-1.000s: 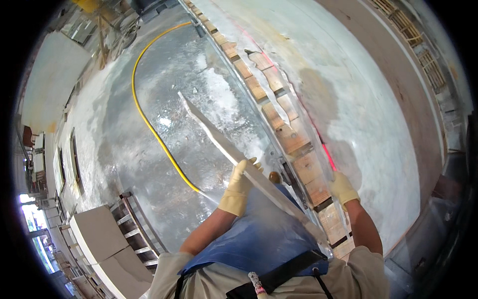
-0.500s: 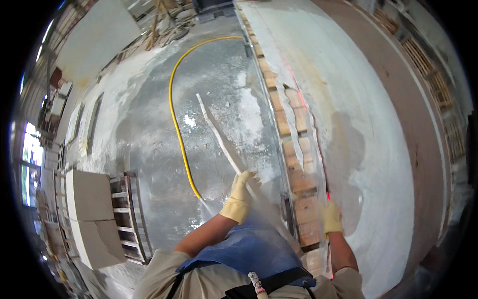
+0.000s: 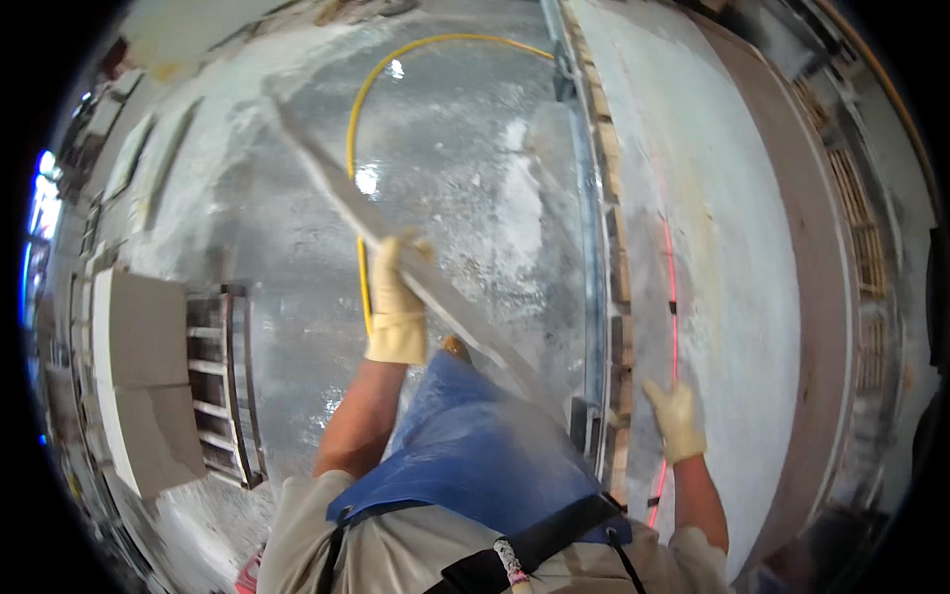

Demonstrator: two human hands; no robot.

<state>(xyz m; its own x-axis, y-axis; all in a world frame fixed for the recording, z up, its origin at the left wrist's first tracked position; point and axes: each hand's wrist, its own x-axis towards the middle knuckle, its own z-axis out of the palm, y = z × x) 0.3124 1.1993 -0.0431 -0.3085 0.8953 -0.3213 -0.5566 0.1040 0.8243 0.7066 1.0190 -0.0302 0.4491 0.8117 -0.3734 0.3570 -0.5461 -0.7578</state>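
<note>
My left hand [image 3: 396, 312], in a pale yellow glove, grips a long, narrow, pale strip with uneven edges [image 3: 322, 168], which looks like a stone offcut. The strip slants across in front of me, its near end by my blue apron [image 3: 455, 445]. My right hand [image 3: 678, 421], gloved alike, is over the near part of a large pale slab [image 3: 737, 267]. Its thumb stands apart from the fingers and nothing shows in it. Whether it touches the slab I cannot tell. Close by, a red light line [image 3: 675, 342] runs lengthwise over the slab.
Timbers [image 3: 620, 342] and a metal rail [image 3: 592, 247] run along the slab's left edge. A yellow hose [image 3: 353, 129] curves over the wet grey floor [image 3: 465, 178]. At the left, pale blocks [image 3: 143, 386] stand beside a ladder-like metal frame [image 3: 230, 376].
The strip has swung leftward and up with my left hand. My right hand has opened away from the slab's edge. Less timber shows, and jagged pieces over it are gone from view.
</note>
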